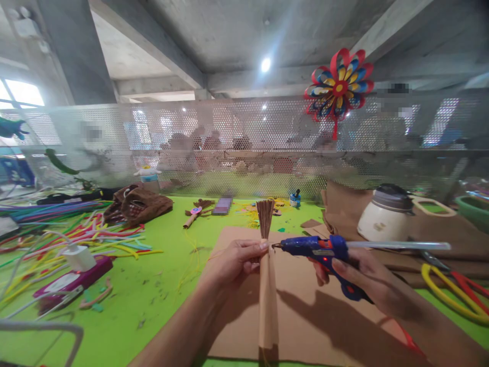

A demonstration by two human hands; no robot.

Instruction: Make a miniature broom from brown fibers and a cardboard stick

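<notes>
Upright in front of me is a brown paper tube with a pleated brown paper fan spreading from its top. My left hand is closed round the tube just below the fan, thumb near its top edge. My right hand grips a blue glue gun with a clear glue stick in its back and a small red light lit. The gun's nozzle points left, close to the tube's top by my left thumb. A sheet of brown cardboard lies beneath both hands.
Colored strips, a purple power strip and a brown cloth bag are at left. A small paper piece lies behind. At right are a kettle, brown paper and yellow-handled scissors. A perforated screen stands behind.
</notes>
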